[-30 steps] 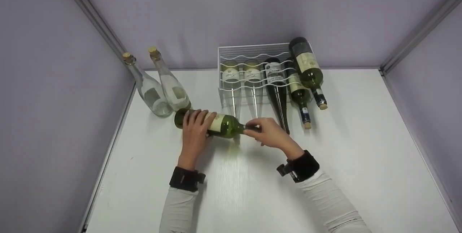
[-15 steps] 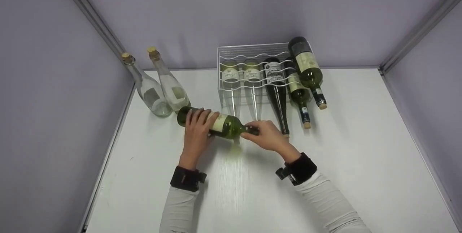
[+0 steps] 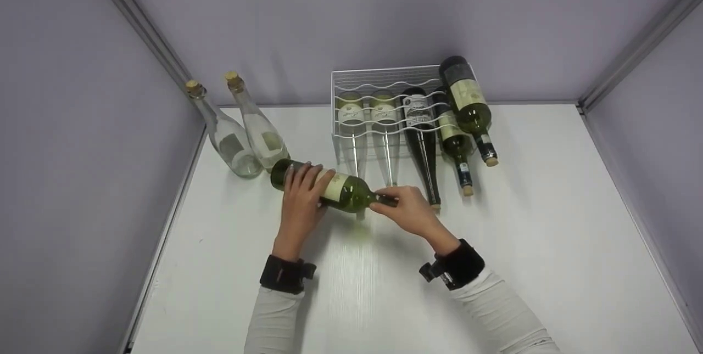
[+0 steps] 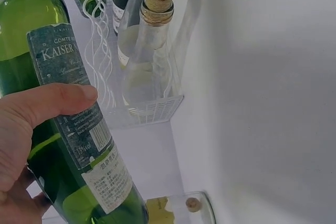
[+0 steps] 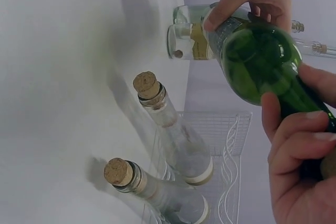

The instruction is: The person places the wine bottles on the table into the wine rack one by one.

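- Your left hand (image 3: 301, 196) grips the green bottle (image 3: 352, 195) round its body, toward the base, with the thumb lying across the dark label (image 4: 86, 132).
- Your right hand (image 3: 411, 208) holds the same bottle by the neck, fingers curled round it.
- So the bottle lies sideways between your hands, base to your left and neck to your right, above the counter (image 3: 357, 288) and in front of the wire rack (image 3: 387, 69).
- On the dark label you can read "COMTE" and, larger, "KAISER", followed by letters lost at the curve; lower come a barcode and a figure ending in "%vol".
- Below that sits a white sticker (image 4: 109, 179), its print too small to make out.
- The cream label (image 3: 334, 186) shows partly from above, beside your left fingers.
- The labels on the racked bottles (image 3: 420, 118) carry print you can't read here.
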Available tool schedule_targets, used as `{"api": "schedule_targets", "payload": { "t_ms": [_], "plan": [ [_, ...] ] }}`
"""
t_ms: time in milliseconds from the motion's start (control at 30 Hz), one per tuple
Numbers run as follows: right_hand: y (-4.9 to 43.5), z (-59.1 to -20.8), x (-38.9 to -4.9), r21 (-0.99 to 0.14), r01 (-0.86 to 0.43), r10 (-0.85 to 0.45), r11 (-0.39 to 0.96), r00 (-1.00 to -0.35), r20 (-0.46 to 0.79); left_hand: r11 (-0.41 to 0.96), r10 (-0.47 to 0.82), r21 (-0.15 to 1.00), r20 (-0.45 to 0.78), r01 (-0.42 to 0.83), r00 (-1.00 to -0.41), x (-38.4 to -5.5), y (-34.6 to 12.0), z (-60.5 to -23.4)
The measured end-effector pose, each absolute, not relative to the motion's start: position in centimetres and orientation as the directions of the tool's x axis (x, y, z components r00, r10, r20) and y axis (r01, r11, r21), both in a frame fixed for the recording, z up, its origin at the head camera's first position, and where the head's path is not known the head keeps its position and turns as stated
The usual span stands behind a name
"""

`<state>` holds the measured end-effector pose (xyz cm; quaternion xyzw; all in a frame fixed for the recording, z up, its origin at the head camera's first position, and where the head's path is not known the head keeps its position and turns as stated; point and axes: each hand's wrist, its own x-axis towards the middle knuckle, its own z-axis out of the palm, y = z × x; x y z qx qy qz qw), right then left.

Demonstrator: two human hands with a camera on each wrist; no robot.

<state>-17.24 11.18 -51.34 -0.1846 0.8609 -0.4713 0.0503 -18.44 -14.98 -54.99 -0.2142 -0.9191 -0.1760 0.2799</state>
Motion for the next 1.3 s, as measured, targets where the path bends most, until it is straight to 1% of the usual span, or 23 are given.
{"api": "schedule_targets", "payload": {
  "t_ms": [300, 467, 533, 633, 867, 1000, 1100, 1300],
  "plan": [
    [10.6, -51.2, -15.8, -0.877, -0.212, -0.282, 0.430, -0.955, 0.093, 0.825, 0.268, 0.233, 0.641, 0.515, -0.719, -18.3, -14.9, -54.4],
    [10.4, -51.3, -15.3, -0.895, -0.197, -0.242, 0.399, -0.965, 0.104, 0.814, 0.228, 0.266, 0.670, 0.516, -0.707, -18.0, -14.8, -54.3],
    [10.3, -51.3, -15.1, -0.912, -0.164, -0.224, 0.376, -0.971, 0.082, 0.812, 0.206, 0.282, 0.680, 0.511, -0.703, -17.9, -14.7, -54.3],
    [10.3, -51.1, -14.8, -0.943, -0.098, -0.204, 0.318, -0.978, 0.033, 0.810, 0.169, 0.306, 0.694, 0.499, -0.700, -17.7, -14.4, -54.2],
    [10.4, -50.6, -14.5, -0.995, 0.040, -0.164, 0.089, -0.985, -0.054, 0.785, 0.097, 0.373, 0.716, 0.496, -0.692, -17.2, -13.5, -54.3],
    [10.6, -50.3, -14.4, -0.996, 0.087, -0.145, 0.000, -0.986, -0.086, 0.759, 0.093, 0.404, 0.709, 0.511, -0.699, -16.9, -12.5, -54.6],
    [10.7, -50.0, -14.3, -0.994, 0.101, -0.112, -0.036, -0.989, -0.097, 0.737, 0.097, 0.434, 0.692, 0.519, -0.716, -16.7, -11.7, -54.9],
    [11.0, -49.7, -14.3, -0.998, 0.045, -0.024, -0.040, -0.999, -0.044, 0.713, 0.133, 0.468, 0.642, 0.523, -0.755, -16.5, -10.1, -55.1]
  ]
}}
